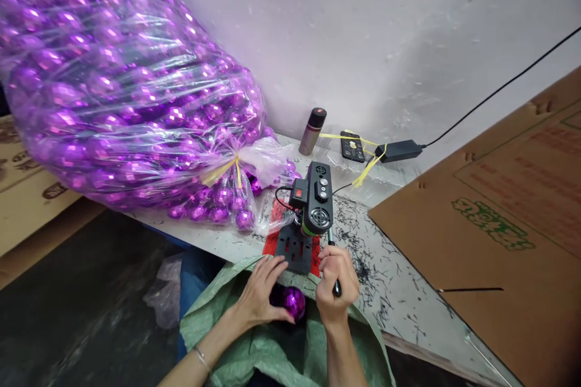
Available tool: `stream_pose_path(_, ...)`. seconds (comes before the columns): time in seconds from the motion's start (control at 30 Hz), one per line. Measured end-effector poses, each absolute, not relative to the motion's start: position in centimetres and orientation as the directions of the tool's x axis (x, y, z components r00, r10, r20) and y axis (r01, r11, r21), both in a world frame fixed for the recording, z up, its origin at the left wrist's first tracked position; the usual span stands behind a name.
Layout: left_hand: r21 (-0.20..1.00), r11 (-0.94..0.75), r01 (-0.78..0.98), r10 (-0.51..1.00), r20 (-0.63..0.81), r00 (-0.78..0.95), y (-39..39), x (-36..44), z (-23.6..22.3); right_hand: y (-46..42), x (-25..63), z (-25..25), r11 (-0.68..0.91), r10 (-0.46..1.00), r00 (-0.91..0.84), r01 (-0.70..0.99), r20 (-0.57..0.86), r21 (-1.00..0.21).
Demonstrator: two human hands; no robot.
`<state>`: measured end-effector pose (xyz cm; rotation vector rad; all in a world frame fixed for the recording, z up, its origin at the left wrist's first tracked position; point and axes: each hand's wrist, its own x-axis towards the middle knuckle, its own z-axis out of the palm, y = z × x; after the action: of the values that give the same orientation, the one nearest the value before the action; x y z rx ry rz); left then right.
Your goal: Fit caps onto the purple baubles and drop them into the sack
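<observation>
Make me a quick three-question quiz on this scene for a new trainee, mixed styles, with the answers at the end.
1. Multiple choice: what does the right hand grip?
A) the dark-capped bottle
B) the lever handle of the black machine
C) a cardboard flap

2. True or false: the purple ball beside the left hand rests on the machine's slotted plate.

3. Fill in: the neck of the big clear bag is gathered with a ____ tie.

Key: 1. B. 2. False; it is off the plate, on the wearer's side, at the green sack. 3. Yellow.
</observation>
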<state>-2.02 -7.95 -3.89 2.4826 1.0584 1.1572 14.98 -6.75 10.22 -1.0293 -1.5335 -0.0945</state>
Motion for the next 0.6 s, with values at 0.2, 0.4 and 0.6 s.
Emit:
stream_pose_path(0.2, 0.469, -0.333, 0.818, 0.872, 0.484, 0.078, 4.5, -2.4, 1.6, -6.6, 14.8, 10.0, 0.608, 0.512, 0.143, 0.635, 0.847, -0.476)
stream_pose_path(0.4, 0.367, 0.053, 0.929, 0.991, 0.095, -0.094, 13.1, -2.3, 6.0, -6.7, 14.9, 9.1, 0.597, 0.527, 0.149, 0.636, 0.837, -0.49)
stream_pose_path(0.6, 0.497, 0.029, 0.867, 0.995, 0.067, -0.071, 11.6, -3.2, 5.7, -6.7, 15.0, 9.1, 0.61, 0.526, 0.14, 0.626, 0.839, -0.487)
